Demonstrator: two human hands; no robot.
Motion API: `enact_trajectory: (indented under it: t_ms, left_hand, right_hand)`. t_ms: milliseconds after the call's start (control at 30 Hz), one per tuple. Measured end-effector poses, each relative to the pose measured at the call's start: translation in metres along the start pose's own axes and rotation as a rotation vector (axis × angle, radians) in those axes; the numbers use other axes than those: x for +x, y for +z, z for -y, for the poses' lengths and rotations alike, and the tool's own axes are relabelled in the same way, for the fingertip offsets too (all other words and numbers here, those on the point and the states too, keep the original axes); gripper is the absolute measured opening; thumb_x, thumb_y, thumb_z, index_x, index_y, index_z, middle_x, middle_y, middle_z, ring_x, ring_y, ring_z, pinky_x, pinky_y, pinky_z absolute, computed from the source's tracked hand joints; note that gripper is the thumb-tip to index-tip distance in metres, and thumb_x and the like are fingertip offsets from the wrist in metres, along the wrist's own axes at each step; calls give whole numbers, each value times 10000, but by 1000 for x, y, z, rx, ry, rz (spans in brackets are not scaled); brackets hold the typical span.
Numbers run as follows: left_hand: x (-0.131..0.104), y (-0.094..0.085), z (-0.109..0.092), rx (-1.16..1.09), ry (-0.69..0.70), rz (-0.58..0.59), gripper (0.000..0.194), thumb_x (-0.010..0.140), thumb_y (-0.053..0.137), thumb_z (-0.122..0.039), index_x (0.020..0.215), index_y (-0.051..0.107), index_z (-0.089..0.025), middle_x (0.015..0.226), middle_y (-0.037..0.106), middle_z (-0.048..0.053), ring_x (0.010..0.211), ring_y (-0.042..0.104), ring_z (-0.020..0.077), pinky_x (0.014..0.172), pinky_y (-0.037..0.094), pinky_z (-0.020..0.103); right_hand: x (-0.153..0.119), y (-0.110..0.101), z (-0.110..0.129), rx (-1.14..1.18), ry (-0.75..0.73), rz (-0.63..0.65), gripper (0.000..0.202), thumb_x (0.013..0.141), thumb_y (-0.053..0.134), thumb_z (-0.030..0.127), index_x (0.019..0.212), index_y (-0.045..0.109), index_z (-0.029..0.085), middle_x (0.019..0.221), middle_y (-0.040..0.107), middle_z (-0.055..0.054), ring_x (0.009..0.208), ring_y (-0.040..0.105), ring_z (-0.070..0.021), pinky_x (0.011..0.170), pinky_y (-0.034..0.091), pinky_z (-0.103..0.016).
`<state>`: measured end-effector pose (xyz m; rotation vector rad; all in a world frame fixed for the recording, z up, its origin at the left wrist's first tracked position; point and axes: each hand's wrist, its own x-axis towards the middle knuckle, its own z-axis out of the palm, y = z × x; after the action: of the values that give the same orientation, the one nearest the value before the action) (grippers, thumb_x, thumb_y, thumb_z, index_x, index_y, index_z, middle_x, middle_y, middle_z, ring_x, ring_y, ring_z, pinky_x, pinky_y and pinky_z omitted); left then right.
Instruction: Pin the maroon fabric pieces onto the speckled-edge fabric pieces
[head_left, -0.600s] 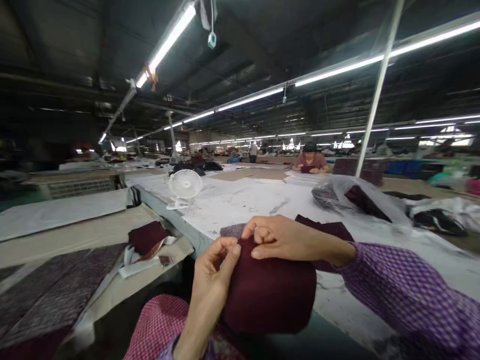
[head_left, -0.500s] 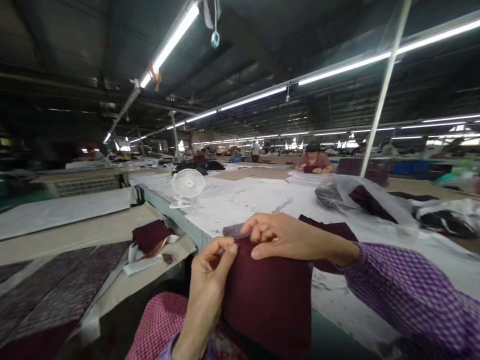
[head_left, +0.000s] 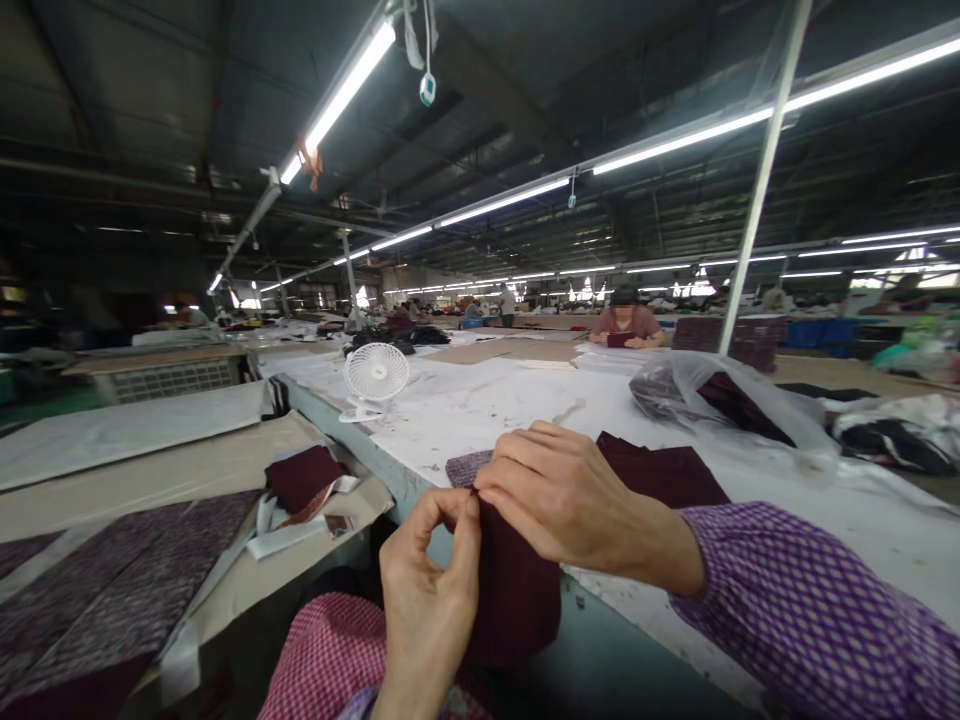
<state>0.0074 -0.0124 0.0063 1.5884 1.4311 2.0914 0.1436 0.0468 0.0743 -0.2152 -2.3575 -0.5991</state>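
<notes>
A dark maroon piece of fabric [head_left: 517, 590] hangs down over the table's front edge below my hands. My left hand [head_left: 435, 575] pinches its top edge between thumb and forefinger. Close beside it, my right hand [head_left: 559, 490] also pinches that edge, fingertips almost touching the left ones. Just behind the fingers lies a speckled grey-purple fabric piece [head_left: 466, 468] on the table. More maroon fabric pieces [head_left: 667, 472] lie flat behind my right wrist.
On the white-covered table [head_left: 465, 405] stands a small white fan [head_left: 375, 372]. A clear plastic bag [head_left: 727, 395] with dark fabric lies at right. Speckled fabric panels [head_left: 127, 570] and a folded maroon piece [head_left: 304, 478] rest at left. Across the table sits a person [head_left: 628, 320].
My right hand's fingers have closed onto the fabric edge beside my left fingertips. The maroon fabric now hangs narrower, and its lower part has shifted left.
</notes>
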Motion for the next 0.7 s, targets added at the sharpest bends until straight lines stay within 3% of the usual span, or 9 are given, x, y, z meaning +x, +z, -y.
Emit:
enact_trajectory:
  t_ms: [200, 333, 533, 700]
  left_hand:
    - [-1, 0, -1, 268, 295, -51, 123, 835, 555, -191, 723, 603, -177, 624, 611, -31, 566, 559, 96, 579, 422, 189]
    - [-2, -1, -1, 372, 404, -56, 114, 839, 544, -162, 742, 603, -179, 630, 610, -31, 557, 548, 98, 585, 418, 207]
    - [-1, 0, -1, 331, 353, -38, 136, 835, 543, -173, 711, 599, -179, 614, 610, -30, 555, 558, 101, 571, 420, 203]
    - [-2, -2, -4, 182, 221, 15, 144, 814, 561, -194, 675, 594, -175, 600, 589, -32, 554, 535, 93, 566, 410, 187]
  right_hand:
    - [-2, 0, 1, -20, -29, 26, 200, 896, 439, 167, 795, 610, 135, 744, 553, -33, 667, 440, -135, 648, 343, -281]
    - [-1, -1, 2, -49, -50, 22, 205, 893, 439, 160, 766, 598, 133, 725, 544, -30, 641, 422, -130, 620, 335, -278]
    - [0, 3, 6, -109, -66, -15, 242, 892, 428, 153, 705, 580, 131, 681, 528, -26, 613, 404, -126, 592, 324, -275]
    - [1, 9, 1, -40, -30, -79, 209, 844, 416, 125, 679, 543, 141, 659, 500, -11, 577, 374, -110, 578, 334, -255]
